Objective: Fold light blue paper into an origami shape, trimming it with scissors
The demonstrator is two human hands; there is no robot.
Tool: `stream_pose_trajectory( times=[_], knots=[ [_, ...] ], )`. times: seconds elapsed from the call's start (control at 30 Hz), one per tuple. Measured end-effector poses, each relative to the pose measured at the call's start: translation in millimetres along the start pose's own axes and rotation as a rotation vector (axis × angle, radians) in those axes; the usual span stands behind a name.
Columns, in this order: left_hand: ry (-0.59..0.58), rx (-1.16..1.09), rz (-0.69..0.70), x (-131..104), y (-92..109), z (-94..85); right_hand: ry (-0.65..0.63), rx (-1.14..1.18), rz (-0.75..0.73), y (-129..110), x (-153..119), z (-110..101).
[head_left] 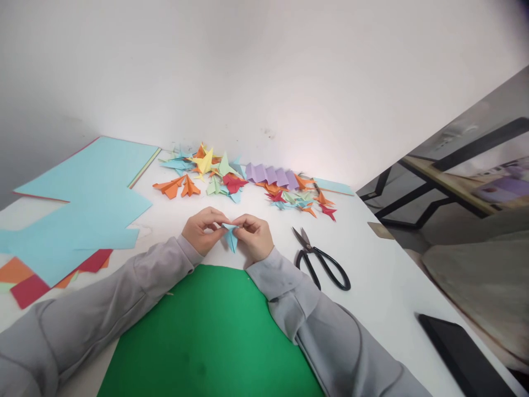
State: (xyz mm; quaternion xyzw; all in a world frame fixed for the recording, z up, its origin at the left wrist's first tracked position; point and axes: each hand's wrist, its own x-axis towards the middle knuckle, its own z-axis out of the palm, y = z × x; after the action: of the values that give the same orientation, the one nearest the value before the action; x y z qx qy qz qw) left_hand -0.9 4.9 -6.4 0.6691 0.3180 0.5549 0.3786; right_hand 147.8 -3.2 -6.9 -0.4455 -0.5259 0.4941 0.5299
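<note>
Between my two hands is a small piece of folded light-blue paper (231, 240), its pointed end hanging down toward me. My left hand (204, 229) pinches its upper left side between thumb and fingers. On the upper right side, my right hand (254, 236) has it in a similar pinch. The fingertips cover part of the top folds. Both hands are just above the white table, past the far edge of a green sheet (206, 336).
Folded paper shapes in several colours (204, 162) and a pleated purple strip (270, 176) lie by the wall. Black-handled scissors (314, 253) rest right of my hands, a dark tablet-like device (458, 353) nearer the right edge. Light-blue sheets (95, 212) cover the left side.
</note>
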Motion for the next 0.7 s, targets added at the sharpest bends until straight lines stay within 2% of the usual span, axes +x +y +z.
stream_pose_trajectory(
  times=[0.33,0.7],
  knots=[
    [0.022,0.139,0.23,1,1,-1.2,-0.127,-0.094,-0.027,7,0,2],
    [-0.021,0.346,0.43,-2,-2,-1.6,-0.028,-0.324,-0.149,7,-4,2]
  ],
)
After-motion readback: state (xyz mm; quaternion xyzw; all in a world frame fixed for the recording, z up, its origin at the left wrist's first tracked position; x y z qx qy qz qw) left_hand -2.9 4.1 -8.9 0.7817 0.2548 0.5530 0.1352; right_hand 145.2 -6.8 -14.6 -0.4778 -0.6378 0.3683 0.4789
